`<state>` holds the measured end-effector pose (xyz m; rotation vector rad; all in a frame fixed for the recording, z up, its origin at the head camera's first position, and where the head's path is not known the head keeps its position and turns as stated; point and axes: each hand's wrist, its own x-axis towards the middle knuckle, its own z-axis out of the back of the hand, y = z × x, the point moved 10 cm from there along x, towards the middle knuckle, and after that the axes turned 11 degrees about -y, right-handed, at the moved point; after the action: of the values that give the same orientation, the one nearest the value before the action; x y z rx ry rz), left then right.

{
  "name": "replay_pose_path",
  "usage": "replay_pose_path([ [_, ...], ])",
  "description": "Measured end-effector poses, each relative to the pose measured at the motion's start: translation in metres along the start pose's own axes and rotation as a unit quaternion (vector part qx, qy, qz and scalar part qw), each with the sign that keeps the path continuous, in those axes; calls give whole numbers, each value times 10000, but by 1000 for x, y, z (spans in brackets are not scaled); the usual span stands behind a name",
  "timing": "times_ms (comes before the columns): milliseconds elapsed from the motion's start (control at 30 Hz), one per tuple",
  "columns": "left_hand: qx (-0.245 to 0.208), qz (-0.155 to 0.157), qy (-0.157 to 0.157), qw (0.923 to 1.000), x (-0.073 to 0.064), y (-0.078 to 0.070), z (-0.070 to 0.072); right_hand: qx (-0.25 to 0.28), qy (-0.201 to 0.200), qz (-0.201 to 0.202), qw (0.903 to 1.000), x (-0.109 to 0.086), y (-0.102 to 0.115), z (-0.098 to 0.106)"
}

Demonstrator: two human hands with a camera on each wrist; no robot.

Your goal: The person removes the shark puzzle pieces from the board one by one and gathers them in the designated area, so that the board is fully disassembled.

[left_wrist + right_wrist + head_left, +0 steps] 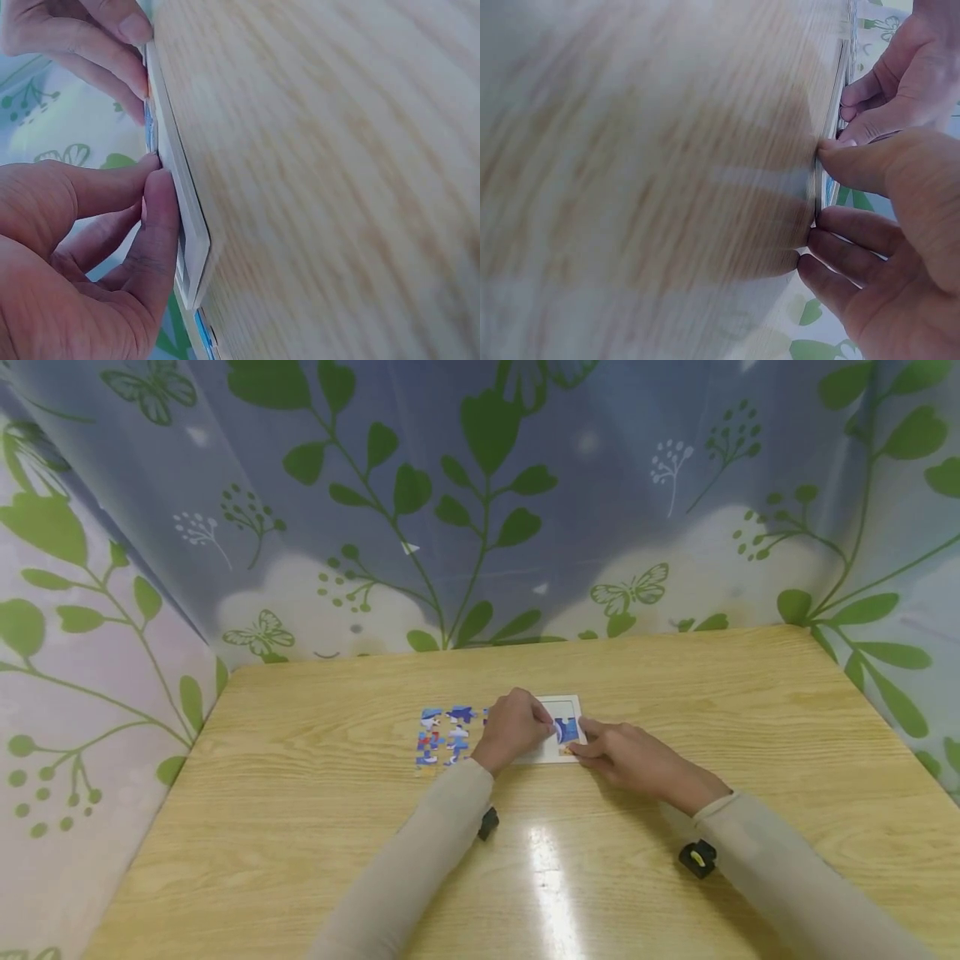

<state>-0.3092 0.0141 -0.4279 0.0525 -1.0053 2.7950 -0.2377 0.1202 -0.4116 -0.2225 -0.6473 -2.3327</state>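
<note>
A white-bordered jigsaw tray lies flat on the wooden table, with blue and orange puzzle pieces in its right part. My left hand is over the tray, thumb and index fingertip pinching a small puzzle piece close to the laid pieces. The fingers mostly hide that piece. At the tray's right edge, my right hand holds the tray, the thumb at its lower right corner and the fingers along the side. In the left wrist view, the thumb and index finger of the left hand meet right at the tray's surface.
Loose blue, white and red puzzle pieces lie in rows left of the tray, partly behind the left wrist. The wooden table reaches back to a leaf-patterned curtain. Dark wrist-camera mounts hang below both forearms.
</note>
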Motion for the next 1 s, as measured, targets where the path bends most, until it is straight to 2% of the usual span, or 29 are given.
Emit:
replay_pose_path([
  [233,-119,91,29,9999,-2,-1,1,-3,19,-54,10000,0,0,0],
  [533,-555,383,82,9977,-6,1,4,-54,46,-33,10000,0,-2,0],
  [733,-863,458,63,9952,-8,4,6,-46,43,-58,10000,0,-3,0],
  [1000,-843,530,-44,9950,-10,10,18,-10,-38,-44,10000,-1,-4,1],
])
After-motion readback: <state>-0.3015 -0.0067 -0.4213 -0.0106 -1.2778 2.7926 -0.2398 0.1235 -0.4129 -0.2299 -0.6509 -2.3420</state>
